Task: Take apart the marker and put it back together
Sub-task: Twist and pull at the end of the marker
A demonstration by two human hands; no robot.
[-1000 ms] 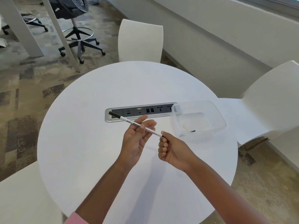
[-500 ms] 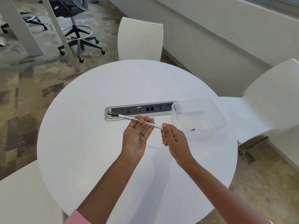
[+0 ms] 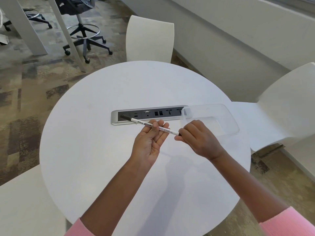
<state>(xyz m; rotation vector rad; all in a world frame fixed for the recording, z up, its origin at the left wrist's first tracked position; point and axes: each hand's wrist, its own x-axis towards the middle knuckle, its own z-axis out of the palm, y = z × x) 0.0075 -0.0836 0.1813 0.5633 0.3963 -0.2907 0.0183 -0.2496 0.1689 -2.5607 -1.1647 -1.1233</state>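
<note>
A thin white whiteboard marker [image 3: 164, 129] with a black cap at its far left end lies slanted above the round white table [image 3: 95, 150]. My left hand [image 3: 150, 140] is palm up and holds the marker's middle between thumb and fingers. My right hand [image 3: 198, 136] pinches the marker's black right end with thumb and fingertips. Whatever sits at that end is hidden under the fingers.
A clear plastic tray [image 3: 219, 116] sits just right of my hands, overlapping a grey power socket strip [image 3: 150, 114] set in the table. White chairs [image 3: 150, 38] stand at the far side, the right [image 3: 286, 106] and near left. An office chair [image 3: 81, 23] is beyond.
Both hands have shifted slightly away from me toward the socket strip with the marker. My right hand has turned over, so its back now faces up while pinching the marker's end.
</note>
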